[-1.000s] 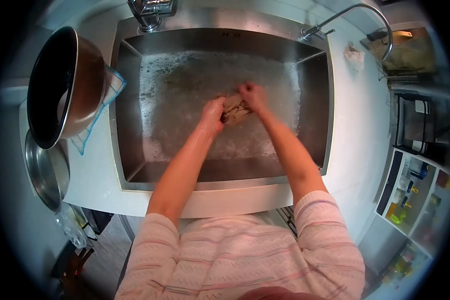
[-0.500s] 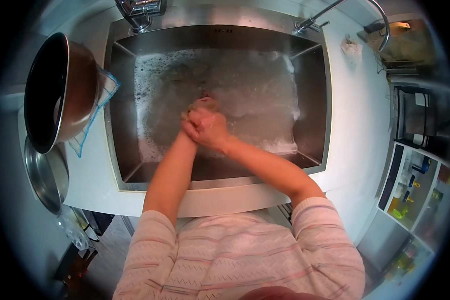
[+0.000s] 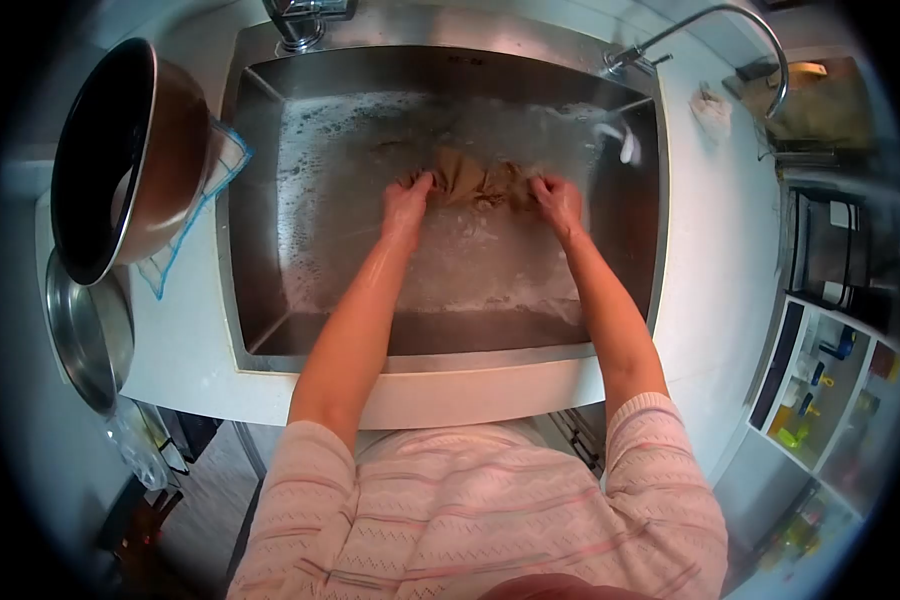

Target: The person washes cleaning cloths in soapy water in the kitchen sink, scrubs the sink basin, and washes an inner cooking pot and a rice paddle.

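Observation:
A wet brown cloth [image 3: 478, 182] stretches between my two hands at the surface of the cloudy, soapy water. My left hand [image 3: 407, 205] pinches its left end, thumb uppermost. At the other end, my right hand [image 3: 560, 204] is closed on the bunched edge. The middle of the cloth is crumpled and partly under water. All of this is inside a large stainless steel sink [image 3: 430, 340], with foam along the water's left and far edges.
A brown pot with a dark inside [image 3: 175, 165] rests tilted on a blue-edged cloth [image 3: 232, 160] left of the sink. Below it stands a metal pan [image 3: 95, 325]. A faucet [image 3: 300, 25] rises at the back left, and a thin curved spout [image 3: 775, 45] at the back right.
My hands were clasped together near the sink's middle; now they are apart, the right one far to the right. The brown cloth shows spread between them.

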Tool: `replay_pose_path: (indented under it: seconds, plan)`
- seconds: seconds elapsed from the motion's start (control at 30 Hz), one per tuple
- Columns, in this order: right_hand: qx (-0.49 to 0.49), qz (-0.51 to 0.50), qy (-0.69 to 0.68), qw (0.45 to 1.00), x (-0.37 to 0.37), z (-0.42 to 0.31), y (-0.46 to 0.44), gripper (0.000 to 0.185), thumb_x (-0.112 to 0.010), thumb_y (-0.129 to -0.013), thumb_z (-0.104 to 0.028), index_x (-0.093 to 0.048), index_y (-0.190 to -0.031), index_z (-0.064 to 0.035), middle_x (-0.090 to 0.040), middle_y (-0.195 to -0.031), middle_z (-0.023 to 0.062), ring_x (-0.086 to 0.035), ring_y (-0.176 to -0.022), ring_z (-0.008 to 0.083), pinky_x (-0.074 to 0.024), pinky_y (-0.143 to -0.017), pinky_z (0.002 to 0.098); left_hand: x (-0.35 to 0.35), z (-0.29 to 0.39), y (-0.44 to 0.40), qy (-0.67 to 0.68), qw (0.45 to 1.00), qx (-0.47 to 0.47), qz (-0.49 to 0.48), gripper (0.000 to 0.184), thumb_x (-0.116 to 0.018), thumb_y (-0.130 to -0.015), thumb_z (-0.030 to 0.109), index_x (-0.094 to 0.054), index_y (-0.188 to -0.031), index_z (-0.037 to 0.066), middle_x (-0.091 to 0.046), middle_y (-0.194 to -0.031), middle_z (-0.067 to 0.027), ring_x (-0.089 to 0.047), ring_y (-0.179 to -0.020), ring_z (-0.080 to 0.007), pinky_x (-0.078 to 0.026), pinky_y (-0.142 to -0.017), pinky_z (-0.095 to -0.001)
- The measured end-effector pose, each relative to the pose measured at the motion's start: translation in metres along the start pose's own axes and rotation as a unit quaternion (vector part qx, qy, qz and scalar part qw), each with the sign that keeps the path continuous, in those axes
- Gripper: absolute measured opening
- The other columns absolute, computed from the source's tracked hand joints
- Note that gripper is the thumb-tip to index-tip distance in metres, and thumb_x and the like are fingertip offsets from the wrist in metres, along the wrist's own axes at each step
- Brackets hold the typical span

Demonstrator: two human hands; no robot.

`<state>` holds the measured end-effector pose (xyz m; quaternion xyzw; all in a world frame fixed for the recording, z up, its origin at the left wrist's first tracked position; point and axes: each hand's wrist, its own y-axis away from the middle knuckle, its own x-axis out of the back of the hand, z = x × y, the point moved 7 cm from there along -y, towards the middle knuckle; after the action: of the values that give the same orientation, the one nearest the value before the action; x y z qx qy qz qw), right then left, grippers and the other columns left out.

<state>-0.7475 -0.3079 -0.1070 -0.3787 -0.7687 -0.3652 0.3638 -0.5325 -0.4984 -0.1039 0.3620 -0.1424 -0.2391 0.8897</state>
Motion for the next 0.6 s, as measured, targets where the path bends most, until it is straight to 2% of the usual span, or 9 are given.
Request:
replay_pose_path:
  seconds: [0.1, 0.17, 0.2, 0.3, 0.37, 0.43, 0.5, 0.53, 0.6]
  plan:
    - [0.097, 0.021, -0.193, 0.976, 0.056, -0.052, 0.005, 0.024, -0.062, -0.074, -0.024, -0.061, -0.080, -0.0002, -0.061, -0.070, 0.0086, -0.058, -0.067, 0.0150, -0.0438, -0.060, 0.0276, 0.005, 0.063, 0.017, -0.124, 0.976, -0.176, -0.019, 0.035, -0.058, -0.080, 0.031, -0.060, -0.095, -0.001, -0.059, -0.085, -0.0072, -0.054, -0.073, -0.0147, -0.043, -0.065, -0.0295]
    - [0.129, -0.015, -0.401, 0.907, 0.081, -0.080, 0.009, 0.010, -0.065, -0.072, -0.009, -0.062, -0.078, -0.0026, -0.059, -0.069, 0.0016, -0.053, -0.066, 0.0079, -0.0428, -0.061, 0.0222, 0.003, 0.100, 0.044, -0.075, 0.945, -0.318, 0.015, 0.033, -0.058, -0.080, 0.030, -0.060, -0.091, -0.001, -0.059, -0.078, -0.0058, -0.051, -0.065, -0.0129, -0.042, -0.061, -0.0293]
    - [0.148, -0.063, -0.412, 0.897, 0.093, -0.099, 0.019, 0.014, -0.065, -0.072, -0.006, -0.061, -0.085, -0.0049, -0.060, -0.078, -0.0002, -0.054, -0.072, 0.0094, -0.0440, -0.064, 0.0223, 0.000, 0.116, 0.061, -0.048, 0.920, -0.387, 0.032, 0.032, -0.058, -0.080, 0.030, -0.060, -0.089, -0.001, -0.059, -0.074, -0.0050, -0.050, -0.061, -0.0121, -0.042, -0.059, -0.0292]
    - [0.197, -0.064, -0.429, 0.879, 0.112, -0.161, 0.062, 0.024, -0.064, -0.070, -0.003, -0.059, -0.093, -0.0052, -0.060, -0.088, 0.0025, -0.054, -0.078, 0.0108, -0.0448, -0.068, 0.0239, -0.032, 0.131, 0.099, -0.003, 0.936, -0.334, -0.112, 0.035, -0.060, -0.078, 0.032, -0.060, -0.091, 0.000, -0.061, -0.078, -0.0078, -0.054, -0.063, -0.0146, -0.043, -0.060, -0.0301]
    - [0.316, -0.019, -0.304, 0.898, 0.098, -0.177, 0.072, 0.030, -0.063, -0.069, 0.000, -0.057, -0.097, -0.0056, -0.059, -0.094, 0.0037, -0.054, -0.084, 0.0119, -0.0453, -0.069, 0.0249, -0.052, 0.124, 0.110, -0.081, 0.927, -0.313, -0.188, 0.039, -0.063, -0.075, 0.033, -0.059, -0.097, 0.001, -0.062, -0.082, -0.0081, -0.056, -0.067, -0.0162, -0.044, -0.061, -0.0303]
    - [0.326, -0.063, -0.209, 0.920, 0.056, -0.150, 0.064, 0.033, -0.060, -0.068, 0.002, -0.056, -0.100, -0.0055, -0.059, -0.095, 0.0064, -0.055, -0.085, 0.0164, -0.0461, -0.071, 0.0278, -0.060, 0.111, 0.113, -0.133, 0.916, -0.294, -0.236, 0.045, -0.064, -0.072, 0.034, -0.057, -0.103, 0.002, -0.061, -0.088, -0.0089, -0.057, -0.073, -0.0175, -0.045, -0.064, -0.0306]
    - [0.217, -0.157, -0.225, 0.937, -0.013, -0.067, 0.028, 0.030, -0.056, -0.070, 0.001, -0.056, -0.099, -0.0034, -0.060, -0.091, 0.0093, -0.058, -0.081, 0.0224, -0.0470, -0.069, 0.0321, -0.058, 0.078, 0.094, -0.157, 0.913, -0.280, -0.252, 0.052, -0.066, -0.071, 0.036, -0.055, -0.109, 0.003, -0.060, -0.095, -0.0103, -0.058, -0.082, -0.0186, -0.046, -0.067, -0.0310]
    - [0.155, -0.182, -0.272, 0.932, -0.032, -0.030, 0.016, 0.026, -0.053, -0.071, -0.001, -0.056, -0.098, -0.0018, -0.061, -0.088, 0.0102, -0.058, -0.078, 0.0244, -0.0472, -0.067, 0.0339, -0.055, 0.046, 0.062, -0.208, 0.915, -0.242, -0.247, 0.052, -0.062, -0.076, 0.034, -0.048, -0.120, 0.008, -0.053, -0.110, -0.0129, -0.053, -0.094, -0.0218, -0.045, -0.078, -0.0319]
    - [-0.046, -0.069, -0.352, 0.932, -0.016, 0.014, 0.012, 0.020, -0.053, -0.074, -0.005, -0.056, -0.092, 0.0008, -0.061, -0.082, 0.0097, -0.059, -0.072, 0.0238, -0.0463, -0.061, 0.0354, -0.040, 0.024, 0.046, -0.129, 0.956, -0.076, -0.253, 0.052, -0.061, -0.077, 0.035, -0.048, -0.120, 0.010, -0.053, -0.110, -0.0126, -0.052, -0.097, -0.0228, -0.044, -0.079, -0.0361]
